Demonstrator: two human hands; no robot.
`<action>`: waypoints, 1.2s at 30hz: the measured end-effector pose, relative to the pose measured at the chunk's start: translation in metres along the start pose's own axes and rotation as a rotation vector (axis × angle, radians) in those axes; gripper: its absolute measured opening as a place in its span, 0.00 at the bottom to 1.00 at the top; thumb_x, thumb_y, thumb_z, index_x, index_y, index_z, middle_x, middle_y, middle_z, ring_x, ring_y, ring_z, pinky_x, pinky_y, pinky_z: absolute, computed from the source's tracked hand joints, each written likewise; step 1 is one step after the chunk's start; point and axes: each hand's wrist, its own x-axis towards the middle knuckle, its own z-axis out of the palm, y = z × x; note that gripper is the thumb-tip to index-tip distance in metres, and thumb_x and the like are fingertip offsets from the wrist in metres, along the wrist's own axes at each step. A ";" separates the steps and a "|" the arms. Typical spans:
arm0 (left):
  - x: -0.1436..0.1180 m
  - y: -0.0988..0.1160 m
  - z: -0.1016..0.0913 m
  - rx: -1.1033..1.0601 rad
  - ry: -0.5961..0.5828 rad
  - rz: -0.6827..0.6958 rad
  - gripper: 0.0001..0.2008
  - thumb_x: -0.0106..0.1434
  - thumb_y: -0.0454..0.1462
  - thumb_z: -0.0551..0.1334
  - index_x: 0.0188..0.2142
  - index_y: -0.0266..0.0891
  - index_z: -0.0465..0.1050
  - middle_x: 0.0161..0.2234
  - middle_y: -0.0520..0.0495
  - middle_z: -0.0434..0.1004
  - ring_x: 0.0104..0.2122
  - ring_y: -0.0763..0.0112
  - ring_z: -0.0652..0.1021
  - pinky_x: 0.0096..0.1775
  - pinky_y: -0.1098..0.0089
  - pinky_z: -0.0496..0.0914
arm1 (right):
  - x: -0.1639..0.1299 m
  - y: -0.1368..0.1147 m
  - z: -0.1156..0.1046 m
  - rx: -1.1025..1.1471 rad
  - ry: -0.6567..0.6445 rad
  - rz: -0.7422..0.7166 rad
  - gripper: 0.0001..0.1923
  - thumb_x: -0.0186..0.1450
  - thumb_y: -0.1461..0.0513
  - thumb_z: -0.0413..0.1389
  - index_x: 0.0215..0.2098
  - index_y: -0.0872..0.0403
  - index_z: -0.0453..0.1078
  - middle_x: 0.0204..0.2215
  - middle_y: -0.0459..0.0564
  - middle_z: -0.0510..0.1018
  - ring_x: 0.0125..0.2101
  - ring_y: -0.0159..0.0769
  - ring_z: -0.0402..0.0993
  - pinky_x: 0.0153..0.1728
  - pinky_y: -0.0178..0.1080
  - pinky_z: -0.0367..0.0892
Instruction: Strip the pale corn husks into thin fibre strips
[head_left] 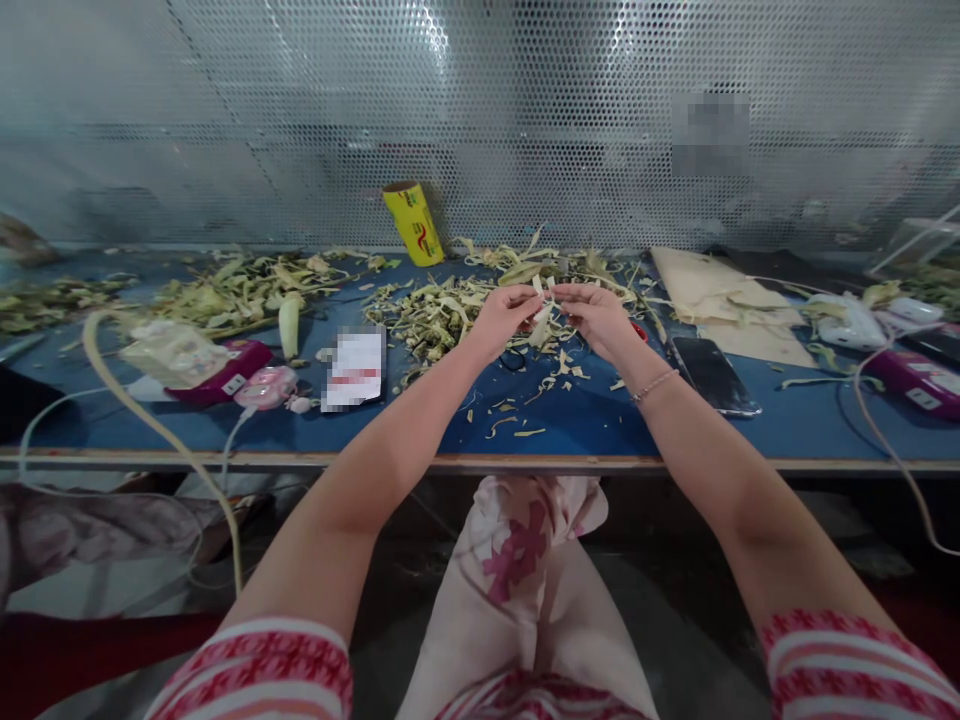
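Both my hands meet over the blue tabletop point(555, 425), fingertips pinched close together. My left hand point(510, 312) grips a pale strip of plant leaf point(541, 318) between thumb and fingers. From the other side my right hand point(596, 315) pinches the same pale piece, and its exact shape is partly hidden by the fingers. A heap of dried greenish plant pieces point(435, 318) lies beside and behind my left hand. Small torn scraps point(564, 375) are scattered on the table under my hands.
A yellow tube point(416, 225) leans against the perforated metal wall point(525, 120). Left are a white card point(354, 368), a magenta power bank point(225, 372) with cables and another plant heap point(247, 285). Right are a black phone point(712, 376), brown cardboard point(727, 300) and a second magenta device point(919, 383).
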 end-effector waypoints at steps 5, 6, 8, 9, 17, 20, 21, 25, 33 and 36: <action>-0.006 0.007 0.003 -0.093 -0.144 -0.122 0.10 0.56 0.41 0.67 0.31 0.37 0.72 0.24 0.53 0.68 0.21 0.81 0.68 0.25 0.76 0.64 | 0.000 0.002 0.002 0.049 -0.017 0.005 0.12 0.51 0.68 0.60 0.35 0.55 0.76 0.35 0.49 0.80 0.31 0.29 0.73 0.35 0.35 0.69; -0.007 0.008 0.002 -0.099 -0.160 -0.139 0.09 0.56 0.40 0.67 0.30 0.36 0.72 0.23 0.53 0.68 0.21 0.81 0.68 0.25 0.77 0.64 | 0.001 0.002 0.002 0.054 -0.014 0.007 0.12 0.50 0.67 0.60 0.34 0.55 0.75 0.34 0.49 0.80 0.31 0.29 0.73 0.34 0.35 0.69; -0.007 0.009 0.002 -0.110 -0.168 -0.162 0.09 0.55 0.39 0.68 0.28 0.35 0.72 0.21 0.54 0.66 0.20 0.82 0.67 0.24 0.77 0.64 | 0.001 0.003 0.001 0.053 -0.001 0.012 0.12 0.50 0.67 0.61 0.34 0.55 0.75 0.34 0.48 0.80 0.31 0.29 0.72 0.34 0.35 0.69; -0.008 0.011 0.002 -0.115 -0.168 -0.172 0.09 0.55 0.38 0.68 0.27 0.35 0.71 0.20 0.54 0.66 0.20 0.82 0.67 0.24 0.77 0.64 | 0.002 0.003 0.001 0.047 0.001 0.012 0.12 0.50 0.67 0.62 0.34 0.54 0.75 0.34 0.48 0.80 0.31 0.29 0.72 0.34 0.35 0.69; -0.011 0.021 0.003 -0.157 -0.182 -0.283 0.08 0.54 0.34 0.68 0.26 0.33 0.69 0.23 0.50 0.74 0.23 0.78 0.76 0.32 0.71 0.72 | 0.006 0.011 -0.002 -0.099 0.000 -0.145 0.11 0.54 0.61 0.61 0.36 0.54 0.72 0.29 0.46 0.75 0.29 0.28 0.69 0.37 0.38 0.70; -0.009 0.019 0.001 -0.199 -0.144 -0.288 0.07 0.53 0.32 0.68 0.27 0.33 0.70 0.23 0.50 0.75 0.23 0.79 0.75 0.32 0.72 0.72 | 0.008 0.013 -0.004 -0.197 0.019 -0.264 0.11 0.56 0.62 0.59 0.38 0.53 0.70 0.35 0.47 0.75 0.31 0.29 0.71 0.38 0.39 0.71; -0.008 0.018 0.000 -0.217 -0.121 -0.288 0.07 0.54 0.32 0.67 0.27 0.33 0.70 0.23 0.50 0.75 0.23 0.79 0.75 0.32 0.73 0.72 | 0.008 0.012 -0.005 -0.234 0.008 -0.320 0.12 0.56 0.62 0.59 0.39 0.52 0.70 0.39 0.49 0.74 0.33 0.30 0.72 0.39 0.39 0.72; -0.005 0.018 -0.002 -0.280 -0.032 -0.284 0.05 0.56 0.30 0.65 0.26 0.33 0.69 0.21 0.52 0.73 0.22 0.79 0.74 0.30 0.74 0.71 | 0.004 0.009 -0.007 -0.412 -0.089 -0.533 0.12 0.58 0.62 0.58 0.42 0.51 0.69 0.49 0.51 0.68 0.38 0.31 0.73 0.42 0.40 0.72; -0.006 0.020 0.000 -0.266 -0.034 -0.253 0.05 0.55 0.30 0.66 0.26 0.35 0.71 0.20 0.53 0.70 0.21 0.81 0.71 0.29 0.75 0.70 | -0.001 0.011 -0.004 -0.731 -0.090 -0.695 0.05 0.62 0.62 0.56 0.36 0.50 0.72 0.43 0.52 0.69 0.36 0.35 0.70 0.41 0.47 0.73; -0.006 0.020 0.002 -0.220 -0.028 -0.254 0.04 0.55 0.30 0.66 0.26 0.35 0.72 0.19 0.53 0.70 0.21 0.80 0.71 0.30 0.74 0.71 | -0.002 0.009 -0.003 -0.795 -0.054 -0.754 0.04 0.62 0.62 0.56 0.33 0.50 0.74 0.41 0.51 0.69 0.40 0.38 0.70 0.45 0.49 0.71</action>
